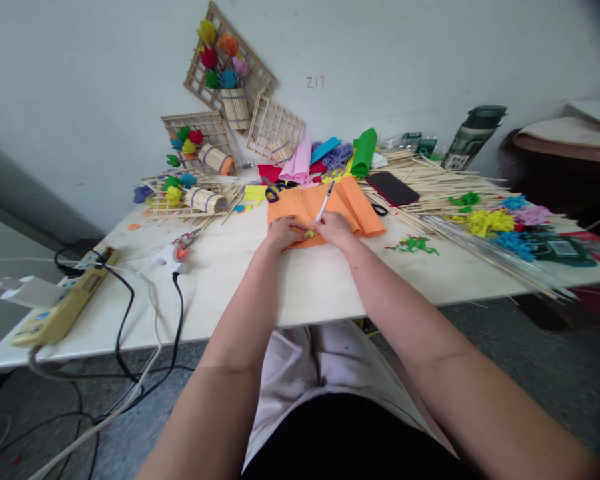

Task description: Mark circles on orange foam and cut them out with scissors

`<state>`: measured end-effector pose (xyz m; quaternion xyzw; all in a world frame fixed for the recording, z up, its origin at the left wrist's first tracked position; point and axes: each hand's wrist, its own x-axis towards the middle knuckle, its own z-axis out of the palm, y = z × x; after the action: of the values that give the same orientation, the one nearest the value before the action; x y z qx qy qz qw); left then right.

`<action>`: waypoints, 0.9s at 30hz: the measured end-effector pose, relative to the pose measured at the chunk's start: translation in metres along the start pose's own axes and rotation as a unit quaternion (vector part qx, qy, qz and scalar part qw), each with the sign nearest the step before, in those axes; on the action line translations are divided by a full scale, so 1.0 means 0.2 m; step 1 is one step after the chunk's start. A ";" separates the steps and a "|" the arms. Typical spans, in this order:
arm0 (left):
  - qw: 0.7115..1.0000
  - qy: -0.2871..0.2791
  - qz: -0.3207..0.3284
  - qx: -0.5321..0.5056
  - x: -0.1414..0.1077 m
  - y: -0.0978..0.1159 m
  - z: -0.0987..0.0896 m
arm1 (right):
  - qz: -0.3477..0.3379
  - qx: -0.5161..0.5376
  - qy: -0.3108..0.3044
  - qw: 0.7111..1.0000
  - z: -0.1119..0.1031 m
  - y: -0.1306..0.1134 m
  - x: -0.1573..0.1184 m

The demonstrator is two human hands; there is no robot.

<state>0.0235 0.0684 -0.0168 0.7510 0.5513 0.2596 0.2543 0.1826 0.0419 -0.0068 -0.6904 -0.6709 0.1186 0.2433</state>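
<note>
A sheet of orange crepe paper (300, 205) lies partly unrolled on the table, its right end still in a loose roll. My left hand (284, 233) rests on the paper's near left part, fingers stretched out, with the fingertips at a small yellow-green piece (309, 234). In my right hand (334, 228) is a slim white pen (326, 201), tilted with its upper end pointing away from me. The pen's lower end is hidden by the fingers, so I cannot see whether it touches the paper. Dark-handled scissors (272, 193) lie at the paper's far left edge.
Left stand a hot glue gun (174, 255) and a yellow power strip (83, 293) with cords. Bamboo lattices with paper flowers (229, 45) lean on the wall. Right are a phone (393, 189), thin sticks (430, 175), green paper scraps (414, 245) and a bottle (473, 139).
</note>
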 end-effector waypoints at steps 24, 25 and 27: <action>0.999 0.001 0.009 0.036 0.01 -0.01 0.00 | -0.006 0.010 0.011 1.000 0.01 0.01 0.01; 0.999 0.001 0.010 0.039 0.01 -0.01 0.00 | -0.006 0.009 0.011 1.000 0.01 0.01 0.01; 0.999 -0.002 0.013 0.044 0.01 -0.01 0.00 | -0.004 0.009 0.011 1.000 0.01 0.01 0.00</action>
<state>0.0226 0.0711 -0.0178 0.7691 0.5519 0.2368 0.2187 0.1833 0.0429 -0.0088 -0.6865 -0.6699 0.1161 0.2577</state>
